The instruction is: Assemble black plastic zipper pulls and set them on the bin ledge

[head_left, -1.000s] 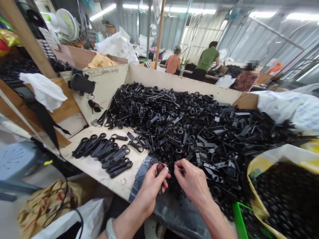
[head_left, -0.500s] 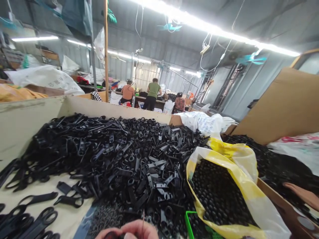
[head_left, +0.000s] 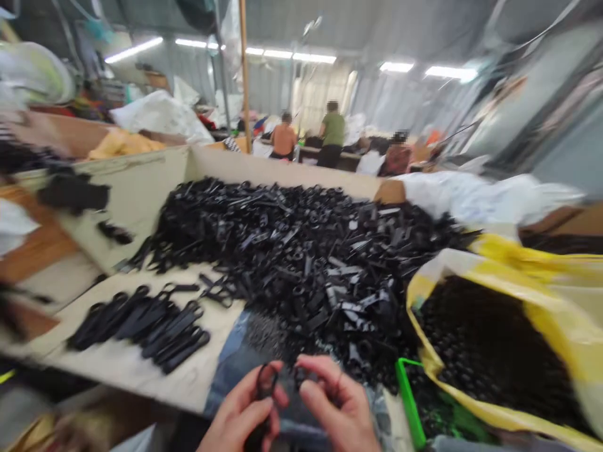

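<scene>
My left hand (head_left: pixel 238 417) is closed on a black plastic part with a ring end (head_left: pixel 264 384), held at the bottom centre of the view. My right hand (head_left: pixel 335 405) is right beside it, fingers curled in a pinch on a small dark piece I cannot make out. Both hands hover over the near edge of a big heap of black plastic parts (head_left: pixel 301 251) on a pale work table (head_left: pixel 141 370). A neat row of finished black pieces (head_left: pixel 141 323) lies on the table to the left of my hands. The picture is blurred by motion.
A yellow plastic bag (head_left: pixel 518 276) full of small black pieces sits at the right, with a green basket edge (head_left: pixel 407 395) beside it. A board wall (head_left: pixel 282 166) backs the heap. Three people work at a far table (head_left: pixel 332 135). White sacks lie at the back right.
The camera swung up and right, then back down and left. My hands, nearly out of view half a second ago, are back in view holding the parts.
</scene>
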`<control>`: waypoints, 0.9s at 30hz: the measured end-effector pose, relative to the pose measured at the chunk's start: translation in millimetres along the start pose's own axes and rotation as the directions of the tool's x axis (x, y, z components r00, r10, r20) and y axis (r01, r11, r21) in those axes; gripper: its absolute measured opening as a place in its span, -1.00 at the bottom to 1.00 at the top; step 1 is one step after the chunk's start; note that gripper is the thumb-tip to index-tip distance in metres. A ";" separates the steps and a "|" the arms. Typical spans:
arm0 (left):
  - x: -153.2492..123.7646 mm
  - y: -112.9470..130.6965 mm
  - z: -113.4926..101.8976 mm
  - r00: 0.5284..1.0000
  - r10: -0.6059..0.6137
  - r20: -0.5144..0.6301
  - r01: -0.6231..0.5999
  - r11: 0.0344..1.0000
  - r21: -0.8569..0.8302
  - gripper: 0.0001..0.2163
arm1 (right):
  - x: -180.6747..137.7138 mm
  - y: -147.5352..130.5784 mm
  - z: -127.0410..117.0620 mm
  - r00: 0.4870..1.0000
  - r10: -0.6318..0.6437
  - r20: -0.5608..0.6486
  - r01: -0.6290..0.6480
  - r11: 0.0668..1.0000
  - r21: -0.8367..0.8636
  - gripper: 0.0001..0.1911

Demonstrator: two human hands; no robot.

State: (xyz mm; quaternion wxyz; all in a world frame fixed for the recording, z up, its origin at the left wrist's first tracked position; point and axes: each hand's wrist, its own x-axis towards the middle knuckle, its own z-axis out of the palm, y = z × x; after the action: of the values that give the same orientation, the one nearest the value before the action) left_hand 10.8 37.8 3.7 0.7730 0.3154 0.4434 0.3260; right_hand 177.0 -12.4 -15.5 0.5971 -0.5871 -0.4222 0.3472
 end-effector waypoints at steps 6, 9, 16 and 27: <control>-22.0 -14.4 -6.3 0.993 -0.079 0.093 0.088 0.992 -0.092 -0.53 | -3.6 -11.2 2.2 0.904 -0.339 0.260 0.392 0.901 -0.189 -0.60; -25.8 -17.6 -12.4 0.992 -0.079 0.101 0.077 0.997 0.024 -0.53 | -6.2 -8.3 8.5 0.809 -0.475 0.347 0.571 0.774 -0.273 -0.64; -29.8 -8.3 -12.9 0.991 -0.109 0.083 0.090 0.974 0.208 -0.54 | -8.3 3.0 7.3 0.789 -0.470 0.396 0.599 0.733 -0.323 -0.61; -34.8 -5.5 -3.5 0.995 -0.102 0.010 0.095 0.956 0.276 -0.57 | -16.3 7.4 3.4 0.834 -0.427 0.350 0.543 0.750 -0.377 -0.74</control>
State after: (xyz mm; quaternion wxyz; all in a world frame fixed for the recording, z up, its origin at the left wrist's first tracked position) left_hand -4.8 8.1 14.6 0.7421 0.4013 0.4904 0.2183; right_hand 168.0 -25.3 -24.6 0.4537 -0.5337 -0.7003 0.1371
